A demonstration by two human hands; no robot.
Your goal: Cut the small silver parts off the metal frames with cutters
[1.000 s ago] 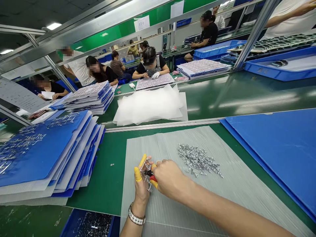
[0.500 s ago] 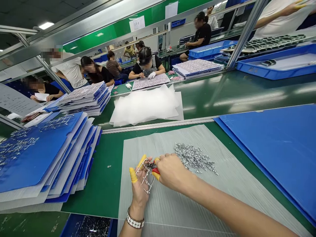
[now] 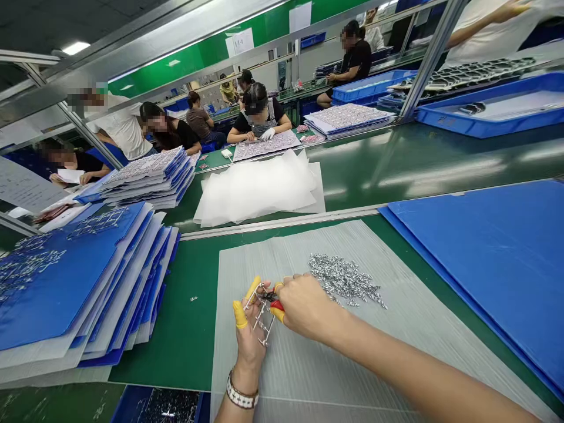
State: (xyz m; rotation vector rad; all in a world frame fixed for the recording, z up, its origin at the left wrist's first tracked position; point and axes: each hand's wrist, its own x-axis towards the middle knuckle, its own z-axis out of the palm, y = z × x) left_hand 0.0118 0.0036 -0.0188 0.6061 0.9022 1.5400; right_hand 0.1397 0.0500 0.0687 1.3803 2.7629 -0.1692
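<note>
My left hand (image 3: 250, 332), yellow finger cots on its thumb and a finger, holds a silvery sprue frame (image 3: 263, 326) upright at a tilt. Red-handled nippers (image 3: 277, 304) are gripped in my right hand (image 3: 306, 305), which also wears yellow cots. The dark jaws of the nippers are at the upper part of the frame; whether they are closed on it I cannot tell. Beyond my right hand lies a heap of small shiny metallic-looking pieces (image 3: 346, 279) on a translucent foam sheet (image 3: 374, 358).
Left stands a stack of blue boards and foam sheets (image 3: 118, 276) bearing more sprue frames (image 3: 30, 270). Blue boards (image 3: 489, 264) lie at right. White foam sheets (image 3: 259, 188) rest past the metal rail (image 3: 282, 224). A blue bin (image 3: 126, 405) sits below the table edge. Co-workers sit opposite.
The whole view has shifted slightly. Both hands keep nearly the same pose, with the nippers still at the upper part of the frame.
</note>
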